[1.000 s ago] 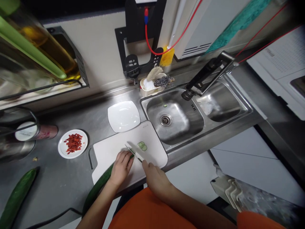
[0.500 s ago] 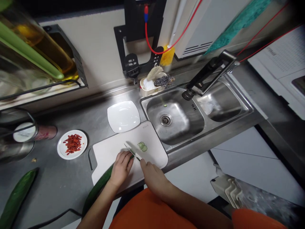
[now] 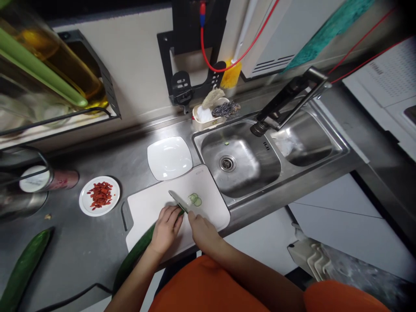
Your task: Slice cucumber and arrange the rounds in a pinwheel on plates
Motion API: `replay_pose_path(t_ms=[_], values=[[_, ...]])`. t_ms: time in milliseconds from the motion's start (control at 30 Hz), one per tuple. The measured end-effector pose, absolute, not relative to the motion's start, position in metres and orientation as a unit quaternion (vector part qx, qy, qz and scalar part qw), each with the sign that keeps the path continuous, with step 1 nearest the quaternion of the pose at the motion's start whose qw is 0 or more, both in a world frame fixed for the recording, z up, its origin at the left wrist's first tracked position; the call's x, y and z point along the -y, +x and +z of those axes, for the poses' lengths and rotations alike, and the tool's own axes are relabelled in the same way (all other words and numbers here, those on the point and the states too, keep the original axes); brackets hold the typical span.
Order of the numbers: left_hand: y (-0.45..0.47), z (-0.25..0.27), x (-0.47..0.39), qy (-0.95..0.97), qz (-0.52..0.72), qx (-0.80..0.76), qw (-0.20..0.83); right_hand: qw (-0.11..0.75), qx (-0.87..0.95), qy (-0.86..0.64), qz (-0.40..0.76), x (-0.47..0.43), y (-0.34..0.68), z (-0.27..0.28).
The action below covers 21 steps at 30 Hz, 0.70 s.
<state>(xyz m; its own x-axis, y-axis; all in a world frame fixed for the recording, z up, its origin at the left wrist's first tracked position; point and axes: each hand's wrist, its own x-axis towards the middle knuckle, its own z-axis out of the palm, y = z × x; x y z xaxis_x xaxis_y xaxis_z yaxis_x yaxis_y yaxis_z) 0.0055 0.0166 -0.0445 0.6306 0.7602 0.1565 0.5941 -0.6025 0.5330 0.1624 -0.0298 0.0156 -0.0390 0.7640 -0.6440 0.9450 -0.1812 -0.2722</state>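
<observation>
My left hand (image 3: 168, 227) is closed over a long green cucumber (image 3: 138, 245), close to its cut end. The cucumber lies across the white cutting board (image 3: 152, 202), and my left forearm covers part of it. In my right hand (image 3: 203, 232) is a knife (image 3: 176, 199), its handle hidden by my fingers. The blade is at the cucumber's end, right beside my left fingertips. A few thin cucumber slices (image 3: 195, 199) lie together on the board, just right of the blade.
Behind the board stands a white square plate (image 3: 169, 158). To the left are a white plate (image 3: 83, 202) of red dried berries and a second cucumber (image 3: 27, 264). A steel sink (image 3: 247, 169) with a black faucet (image 3: 276, 106) adjoins the board's right side.
My right hand and the knife have shifted slightly left and up, and more of the blade's flat side shows. My left hand stays on the cucumber. The whole view has moved a little.
</observation>
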Motion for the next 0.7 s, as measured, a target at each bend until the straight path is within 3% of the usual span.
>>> replay_pose_path(t_ms=[700], values=[[0.006,-0.041,-0.016,0.877,0.203,-0.385,0.205,0.177,-0.570,0.686,-0.416,0.047,0.174,0.067]])
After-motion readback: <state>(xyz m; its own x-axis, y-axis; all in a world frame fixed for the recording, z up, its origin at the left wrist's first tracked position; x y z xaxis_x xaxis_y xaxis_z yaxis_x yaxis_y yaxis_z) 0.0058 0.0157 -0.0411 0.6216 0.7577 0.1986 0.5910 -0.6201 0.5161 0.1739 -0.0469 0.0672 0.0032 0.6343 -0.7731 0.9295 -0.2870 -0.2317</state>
